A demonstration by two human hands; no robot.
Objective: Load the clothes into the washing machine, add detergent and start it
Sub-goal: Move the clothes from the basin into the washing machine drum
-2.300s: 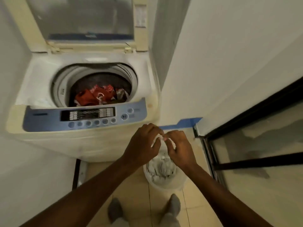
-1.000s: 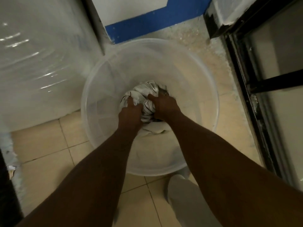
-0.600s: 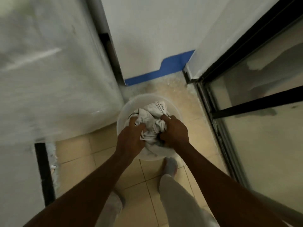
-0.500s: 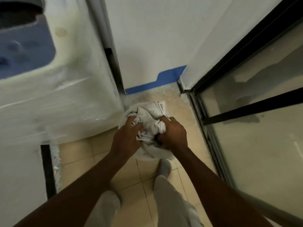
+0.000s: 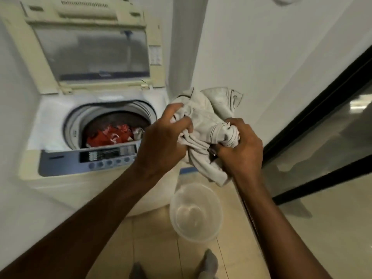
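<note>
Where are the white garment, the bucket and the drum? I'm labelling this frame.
white garment [image 5: 203, 125], head view, bunched middle
bucket [image 5: 196, 237], head view, near rim
drum [image 5: 141, 113], head view, far inner wall

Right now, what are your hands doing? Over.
Both hands, left and right, gripping white clothes. Washer lid up, red clothes inside. Bucket empty. Path clear.

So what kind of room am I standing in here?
Probably a small home laundry corner: a cream top-loading washing machine with its lid up, red clothes in the drum, and a clear plastic basin on the beige tiled floor.
</note>
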